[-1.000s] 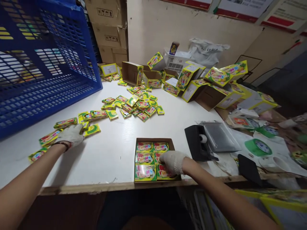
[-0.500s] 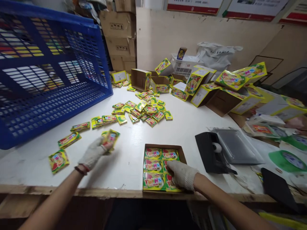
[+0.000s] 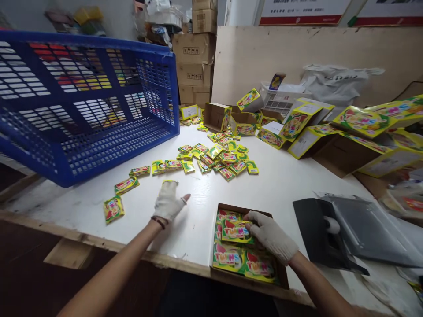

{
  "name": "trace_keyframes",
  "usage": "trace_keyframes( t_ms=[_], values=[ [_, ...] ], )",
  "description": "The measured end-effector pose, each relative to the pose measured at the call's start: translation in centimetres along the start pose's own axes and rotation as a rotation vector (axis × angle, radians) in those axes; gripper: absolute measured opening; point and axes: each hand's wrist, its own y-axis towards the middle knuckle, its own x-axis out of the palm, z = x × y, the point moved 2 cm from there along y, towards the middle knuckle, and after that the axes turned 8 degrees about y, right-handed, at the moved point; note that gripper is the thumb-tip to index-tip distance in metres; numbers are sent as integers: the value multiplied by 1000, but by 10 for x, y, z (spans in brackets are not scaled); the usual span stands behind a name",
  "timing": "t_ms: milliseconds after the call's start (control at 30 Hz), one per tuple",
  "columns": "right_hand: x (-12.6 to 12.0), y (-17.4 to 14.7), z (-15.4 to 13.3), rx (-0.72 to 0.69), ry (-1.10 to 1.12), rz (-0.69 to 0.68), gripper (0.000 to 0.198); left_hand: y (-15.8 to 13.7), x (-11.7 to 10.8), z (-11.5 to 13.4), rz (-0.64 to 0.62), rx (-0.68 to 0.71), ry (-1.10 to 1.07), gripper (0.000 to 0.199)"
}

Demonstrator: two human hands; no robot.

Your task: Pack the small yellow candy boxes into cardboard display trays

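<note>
My right hand point(image 3: 269, 233), in a knitted white glove, grips the edge of a small yellow-green TWINS packet point(image 3: 235, 231). That packet lies over other packets inside an open brown carton point(image 3: 280, 275) at the table's front edge. Two packets in the carton's front row, such as the left one point(image 3: 228, 257), lie flat with their print up. To the left, my gloved left hand point(image 3: 169, 202) is over the white table, its thumb stretched away from the fingers. A yellow-green edge of a packet point(image 3: 170, 181) shows just past its fingertips; the rest is hidden under the hand.
A loose pile of packets point(image 3: 228, 157) lies mid-table, with several more trailing left. A blue plastic crate point(image 3: 122, 145) stands on its side at left. Opened display boxes point(image 3: 307, 141) crowd the back right. A black tape dispenser point(image 3: 317, 229) sits right of the carton.
The view has swung left. My left hand has gone from gripping a packet to a spread thumb, with a packet edge at its fingertips. My right hand now has a packet raised over the others.
</note>
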Motion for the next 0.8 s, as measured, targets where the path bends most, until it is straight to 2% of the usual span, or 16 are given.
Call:
trace_keyframes(
  t_ms=[67, 167, 300, 400, 467, 533, 600, 667, 733, 800],
  values=[
    [10, 0, 10, 57, -7, -4, 17, 13, 5, -23, -17, -141, 120, 57],
    [30, 3, 11, 80, -18, -12, 12, 19, 13, -38, -82, -198, 153, 43],
    [42, 11, 4, 27, -177, 12, 7, 15, 20, -36, -105, -184, 67, 28],
    [40, 14, 1, 6, -260, -90, 9, 16, 22, -32, -68, -250, -54, 31],
    [34, 13, 0, -20, -264, -141, 8, 20, 20, -33, -34, -314, -174, 30],
    [28, 9, -3, -58, -199, -87, 12, 23, 16, -32, -25, -371, -311, 26],
    [22, 6, -9, -101, -71, 39, 18, 22, 10, -24, -49, -398, -479, 22],
    [22, 4, -18, -124, 67, 112, 23, 12, 4, -5, -87, -376, -650, 22],
    [27, 5, -29, -126, 191, 88, 26, -8, 1, 25, -160, -292, -883, 27],
    [33, 9, -41, -147, 312, 27, 28, -33, 1, 59, -345, -164, -1263, 34]
  ],
)
